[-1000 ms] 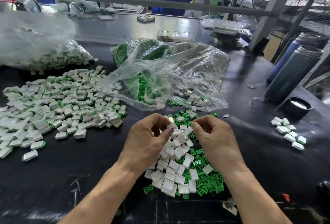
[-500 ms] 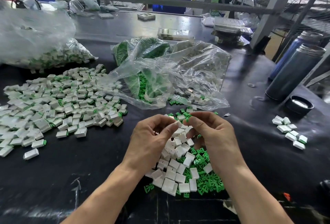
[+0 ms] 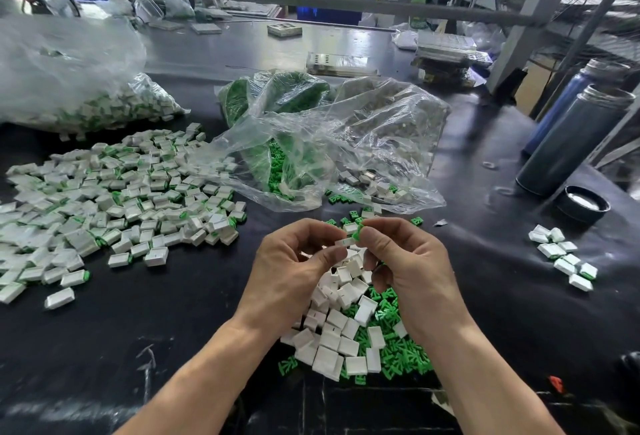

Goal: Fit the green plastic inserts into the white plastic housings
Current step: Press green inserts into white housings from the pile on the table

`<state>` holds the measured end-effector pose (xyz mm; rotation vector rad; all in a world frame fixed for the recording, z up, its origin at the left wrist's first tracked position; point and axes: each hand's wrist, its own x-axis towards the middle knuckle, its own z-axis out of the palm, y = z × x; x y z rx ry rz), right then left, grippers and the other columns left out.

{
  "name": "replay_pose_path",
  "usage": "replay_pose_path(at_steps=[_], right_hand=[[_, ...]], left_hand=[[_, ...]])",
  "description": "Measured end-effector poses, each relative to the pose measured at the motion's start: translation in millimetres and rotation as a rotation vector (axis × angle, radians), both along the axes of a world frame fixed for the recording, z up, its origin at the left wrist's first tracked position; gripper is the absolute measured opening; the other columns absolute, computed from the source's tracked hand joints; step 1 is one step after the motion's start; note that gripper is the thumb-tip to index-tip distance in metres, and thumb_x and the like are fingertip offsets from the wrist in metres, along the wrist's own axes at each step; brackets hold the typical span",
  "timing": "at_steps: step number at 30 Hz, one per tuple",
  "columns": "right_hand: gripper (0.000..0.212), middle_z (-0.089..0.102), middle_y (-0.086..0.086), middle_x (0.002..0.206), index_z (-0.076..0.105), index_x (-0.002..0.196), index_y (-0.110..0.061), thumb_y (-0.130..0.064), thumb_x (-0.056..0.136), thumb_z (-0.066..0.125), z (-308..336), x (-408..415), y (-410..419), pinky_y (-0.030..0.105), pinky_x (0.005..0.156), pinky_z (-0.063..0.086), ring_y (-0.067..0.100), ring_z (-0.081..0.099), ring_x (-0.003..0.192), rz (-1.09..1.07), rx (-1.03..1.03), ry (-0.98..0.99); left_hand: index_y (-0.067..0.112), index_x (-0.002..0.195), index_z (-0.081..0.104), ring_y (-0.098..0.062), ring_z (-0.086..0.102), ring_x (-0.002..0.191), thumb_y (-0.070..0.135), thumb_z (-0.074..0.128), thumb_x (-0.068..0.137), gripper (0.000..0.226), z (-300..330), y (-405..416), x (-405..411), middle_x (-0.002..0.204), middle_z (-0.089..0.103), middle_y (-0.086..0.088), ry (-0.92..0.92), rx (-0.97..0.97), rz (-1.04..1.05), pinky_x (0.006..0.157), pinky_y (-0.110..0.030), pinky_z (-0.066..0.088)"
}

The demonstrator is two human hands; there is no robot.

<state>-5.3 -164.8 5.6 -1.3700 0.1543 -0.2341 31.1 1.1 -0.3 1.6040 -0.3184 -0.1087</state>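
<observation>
Left hand [image 3: 298,268] pinches a boxy white housing [image 3: 347,242]; right hand [image 3: 408,261] grips a green insert [image 3: 356,234].

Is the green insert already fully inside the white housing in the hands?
Not fully. The insert shows green beyond the housing end, between the fingers.

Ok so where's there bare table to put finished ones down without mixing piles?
Bare black table lies between the right hand and the small cluster of pieces at right, and near-left below the big assembled pile. Crowded: the loose heap under both hands and the open bags behind.
</observation>
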Motion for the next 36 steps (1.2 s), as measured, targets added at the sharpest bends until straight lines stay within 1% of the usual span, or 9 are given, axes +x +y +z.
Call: replay_pose_path(at_steps=[4,8,12,16,19,21,25,30,36], right_hand=[[0.002,0.061,0.009,0.064,0.078,0.09,-0.015,-0.014,0.089,0.077,1.6,-0.7,-0.5,0.023,0.044,0.04,0.015,0.05,0.052,-0.026,-0.01,-0.011],[0.003,0.063,0.006,0.065,0.077,0.092,-0.013,-0.014,0.09,0.077,3.3,-2.4,0.0,0.022,0.045,0.041,0.014,0.05,0.052,-0.008,-0.037,-0.039],[0.006,0.066,0.003,0.067,0.075,0.095,-0.007,-0.01,0.09,0.077,1.5,-2.9,5.2,0.021,0.046,0.043,0.012,0.056,0.056,0.016,-0.077,-0.046],[0.005,0.068,0.007,0.069,0.076,0.092,-0.01,-0.012,0.088,0.079,1.3,-3.4,6.6,0.023,0.045,0.043,0.014,0.058,0.058,0.016,-0.065,-0.054],[0.013,0.067,0.007,0.068,0.078,0.09,-0.016,-0.025,0.082,0.08,2.1,-4.4,6.3,0.023,0.046,0.044,0.014,0.057,0.056,0.018,-0.059,-0.067],[0.012,0.066,0.006,0.068,0.078,0.091,-0.017,-0.026,0.082,0.079,2.5,-4.8,5.6,0.022,0.046,0.044,0.013,0.056,0.055,0.028,-0.056,-0.074],[0.015,0.067,0.006,0.068,0.078,0.091,-0.016,-0.027,0.081,0.079,2.9,-5.1,5.6,0.02,0.046,0.044,0.01,0.056,0.054,0.049,-0.048,-0.091],[0.011,0.069,0.004,0.07,0.078,0.09,-0.018,-0.024,0.081,0.08,2.2,-4.6,6.2,0.02,0.047,0.044,0.009,0.057,0.054,0.039,-0.087,-0.11],[0.004,0.069,-0.001,0.07,0.078,0.092,-0.018,-0.016,0.088,0.078,1.2,-5.5,6.9,0.019,0.048,0.045,0.008,0.056,0.056,0.051,-0.11,-0.119]], left_hand=[[0.029,0.095,0.076,-0.033,0.067,0.088,0.02,0.083,0.082,0.017,1.5,0.0,-0.8,0.092,0.075,0.0,-0.013,0.025,0.002,0.086,-0.05,0.059],[0.031,0.097,0.075,-0.021,0.068,0.08,0.021,0.083,0.082,0.019,2.5,0.0,-1.4,0.091,0.076,0.005,-0.038,0.036,-0.004,0.08,-0.04,0.059],[0.03,0.097,0.075,-0.03,0.069,0.085,0.028,0.082,0.081,0.018,3.4,0.7,-3.3,0.093,0.076,0.003,-0.049,0.015,0.004,0.08,-0.043,0.061],[0.023,0.097,0.074,-0.017,0.075,0.082,0.032,0.078,0.08,0.02,5.6,1.6,-5.4,0.091,0.077,0.001,-0.037,-0.044,-0.008,0.069,-0.026,0.058],[0.022,0.097,0.074,-0.014,0.071,0.078,0.031,0.078,0.08,0.02,5.9,0.9,-5.5,0.087,0.075,0.001,-0.036,-0.049,-0.017,0.067,-0.022,0.055],[0.024,0.097,0.076,-0.013,0.069,0.078,0.032,0.078,0.079,0.02,5.9,0.6,-5.8,0.088,0.076,0.003,-0.036,-0.043,-0.02,0.068,-0.02,0.054],[0.026,0.101,0.078,-0.014,0.069,0.082,0.034,0.077,0.079,0.023,5.8,-0.5,-5.4,0.094,0.076,0.002,-0.036,-0.035,0.006,0.069,-0.022,0.054],[0.026,0.108,0.078,-0.009,0.066,0.082,0.01,0.072,0.092,0.023,3.8,0.1,-4.8,0.097,0.072,0.005,-0.067,-0.01,-0.004,0.071,-0.026,0.056],[0.027,0.107,0.078,-0.008,0.068,0.081,0.009,0.072,0.092,0.025,5.2,-0.2,-6.9,0.097,0.074,0.003,-0.081,-0.012,-0.013,0.07,-0.025,0.057]])
